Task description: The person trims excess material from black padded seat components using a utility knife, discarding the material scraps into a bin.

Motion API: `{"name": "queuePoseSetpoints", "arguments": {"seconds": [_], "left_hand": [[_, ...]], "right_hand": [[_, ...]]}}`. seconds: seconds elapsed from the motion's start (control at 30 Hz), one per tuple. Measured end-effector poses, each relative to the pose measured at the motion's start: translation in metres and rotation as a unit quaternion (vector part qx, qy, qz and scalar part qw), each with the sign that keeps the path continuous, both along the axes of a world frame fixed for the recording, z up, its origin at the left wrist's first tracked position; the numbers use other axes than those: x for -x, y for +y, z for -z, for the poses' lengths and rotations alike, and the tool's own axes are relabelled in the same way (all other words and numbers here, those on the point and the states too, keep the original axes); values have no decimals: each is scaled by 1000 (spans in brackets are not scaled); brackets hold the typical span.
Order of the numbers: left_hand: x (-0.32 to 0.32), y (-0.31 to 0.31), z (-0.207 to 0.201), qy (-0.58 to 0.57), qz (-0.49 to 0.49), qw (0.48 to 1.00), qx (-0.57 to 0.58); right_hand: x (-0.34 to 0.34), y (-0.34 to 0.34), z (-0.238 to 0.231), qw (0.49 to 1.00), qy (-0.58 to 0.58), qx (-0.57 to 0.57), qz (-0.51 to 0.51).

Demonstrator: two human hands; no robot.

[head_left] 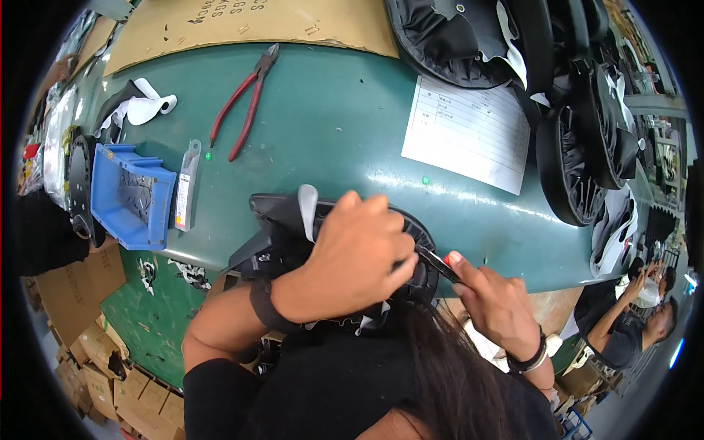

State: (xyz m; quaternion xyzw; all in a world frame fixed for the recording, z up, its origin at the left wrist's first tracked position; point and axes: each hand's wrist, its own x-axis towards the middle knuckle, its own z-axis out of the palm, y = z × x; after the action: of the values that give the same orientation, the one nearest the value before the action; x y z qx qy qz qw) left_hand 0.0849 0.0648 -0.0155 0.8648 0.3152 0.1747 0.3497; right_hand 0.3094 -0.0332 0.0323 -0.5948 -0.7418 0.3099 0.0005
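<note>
My left hand (352, 257) presses down on a round black padded piece (279, 227) at the near edge of the green table (330, 125), fingers curled over its rim. A white strip (308, 209) sticks up from the piece just left of that hand. My right hand (495, 301) grips a thin black tool with a red end (438, 262), its tip against the right side of the piece. Most of the piece is hidden under my hand and hair.
Red-handled pliers (246, 103) lie at the back left, near a blue bin (132, 194) and a slim utility knife (186, 187). A printed sheet (469, 132) lies at right beside stacked black padded pieces (579, 161). Cardboard (242, 22) covers the far edge. Another person (638, 323) sits lower right.
</note>
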Motion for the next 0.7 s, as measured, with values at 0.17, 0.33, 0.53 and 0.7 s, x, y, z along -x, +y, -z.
{"name": "queuePoseSetpoints", "arguments": {"seconds": [0.17, 0.33, 0.53, 0.7], "left_hand": [[15, 22, -13, -404, -114, 818, 394], [14, 12, -18, -38, -65, 997, 29], [2, 4, 3, -47, -57, 997, 10], [28, 30, 8, -529, -147, 741, 387]], "right_hand": [[11, -47, -1, 991, 43, 24, 121], [10, -18, 4, 996, 9, -70, 62], [18, 3, 11, 997, -37, -67, 14], [34, -47, 7, 990, 57, -65, 109]]}}
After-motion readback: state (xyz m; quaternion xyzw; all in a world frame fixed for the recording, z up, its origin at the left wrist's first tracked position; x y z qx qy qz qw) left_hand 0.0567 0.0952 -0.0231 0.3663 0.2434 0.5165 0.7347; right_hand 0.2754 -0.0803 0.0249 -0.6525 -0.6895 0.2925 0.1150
